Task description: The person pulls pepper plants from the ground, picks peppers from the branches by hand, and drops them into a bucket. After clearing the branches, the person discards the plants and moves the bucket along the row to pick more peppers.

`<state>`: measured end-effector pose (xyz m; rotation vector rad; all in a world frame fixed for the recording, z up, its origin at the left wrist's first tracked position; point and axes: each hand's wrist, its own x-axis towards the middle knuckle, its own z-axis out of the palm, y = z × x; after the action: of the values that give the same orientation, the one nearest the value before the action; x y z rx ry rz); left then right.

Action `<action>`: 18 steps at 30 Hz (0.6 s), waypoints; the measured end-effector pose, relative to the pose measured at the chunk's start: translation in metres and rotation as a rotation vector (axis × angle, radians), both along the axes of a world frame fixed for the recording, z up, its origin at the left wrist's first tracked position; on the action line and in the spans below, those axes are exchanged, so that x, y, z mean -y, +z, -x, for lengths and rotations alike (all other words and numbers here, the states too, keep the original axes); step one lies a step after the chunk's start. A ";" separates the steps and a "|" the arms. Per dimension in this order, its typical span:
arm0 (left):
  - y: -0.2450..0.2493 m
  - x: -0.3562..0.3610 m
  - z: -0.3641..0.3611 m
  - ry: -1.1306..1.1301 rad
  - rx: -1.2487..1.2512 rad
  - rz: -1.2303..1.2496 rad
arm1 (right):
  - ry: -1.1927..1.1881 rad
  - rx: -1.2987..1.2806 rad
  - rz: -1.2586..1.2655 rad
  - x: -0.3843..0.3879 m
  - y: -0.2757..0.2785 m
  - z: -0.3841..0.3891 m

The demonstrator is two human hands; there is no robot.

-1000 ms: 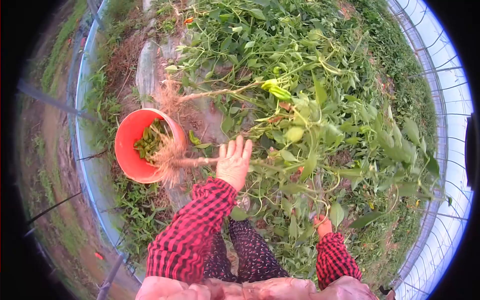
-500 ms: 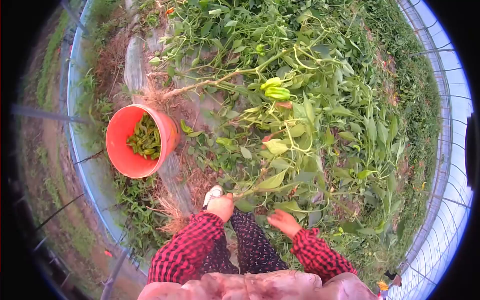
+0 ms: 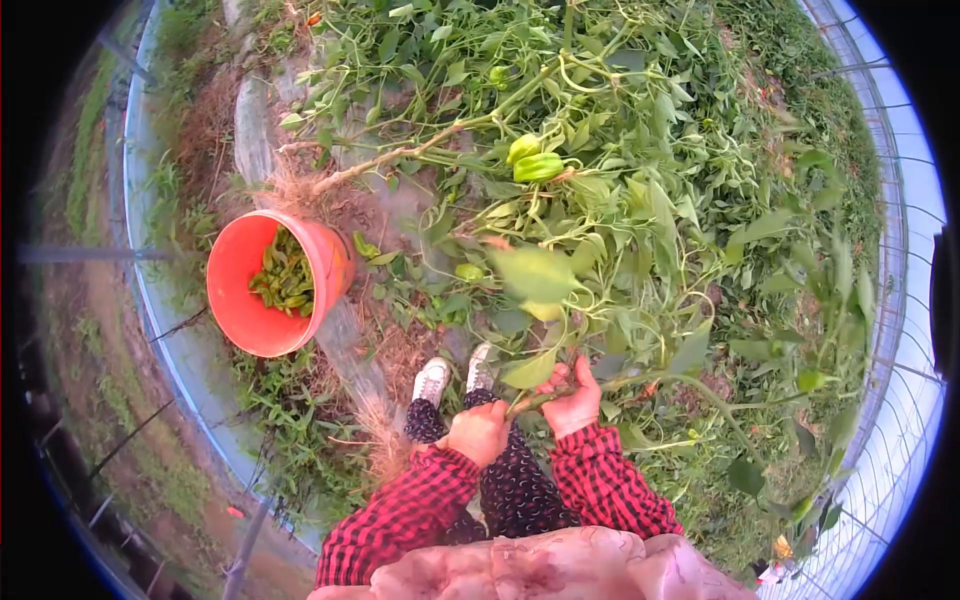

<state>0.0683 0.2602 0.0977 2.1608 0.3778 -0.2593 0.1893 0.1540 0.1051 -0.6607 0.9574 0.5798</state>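
Note:
My left hand (image 3: 478, 433) is closed round the lower end of a pulled-up pepper plant's stem (image 3: 528, 402), in front of my legs. Just to its right, my right hand (image 3: 573, 402) has its palm turned up and its fingers curled about the same stem. The plant's leafy branches (image 3: 745, 410) spread away to the right. A large leaf (image 3: 535, 275) ahead of my hands is smeared by motion. Farther off, two pale green peppers (image 3: 538, 167) lie among the foliage on another uprooted plant.
A red bucket (image 3: 335, 265) with green peppers (image 3: 284, 275) in it lies tilted toward me at the left. Dry roots (image 3: 378, 440) lie near my feet. Pepper plants (image 3: 640, 110) cover the ground ahead and right. A metal-framed plastic wall (image 3: 905, 330) curves along the right.
My right hand has come in from the right and taken hold of the stem. My left hand has shifted right and nearer me, and the plant's branches have swung to the right.

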 end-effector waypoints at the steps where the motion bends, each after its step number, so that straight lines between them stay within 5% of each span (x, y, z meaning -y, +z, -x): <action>1: 0.002 0.005 -0.007 0.005 0.067 0.022 | -0.009 0.032 0.027 0.004 0.008 -0.006; 6: 0.002 0.023 -0.071 0.013 0.014 0.188 | -0.051 0.176 0.180 0.012 0.014 -0.071; 9: 0.018 0.034 -0.114 -0.190 -0.054 0.115 | 0.107 0.305 0.345 0.024 -0.003 -0.130; 12: 0.024 0.063 -0.113 -0.235 0.240 -0.136 | 0.351 0.365 0.726 0.047 -0.012 -0.185; 14: 0.038 0.056 -0.097 -0.286 0.247 -0.030 | 0.559 0.326 0.856 0.065 -0.007 -0.221; 16: 0.040 0.039 -0.069 -0.361 0.167 0.179 | 0.722 0.232 0.838 0.091 0.013 -0.248; 18: 0.014 0.032 -0.029 -0.389 -0.083 0.093 | 0.943 0.180 0.773 0.113 0.046 -0.255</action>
<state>0.0973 0.2279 0.1115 2.1225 -0.0131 -0.5737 0.4443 0.0406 0.1507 -1.8725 0.6376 0.9486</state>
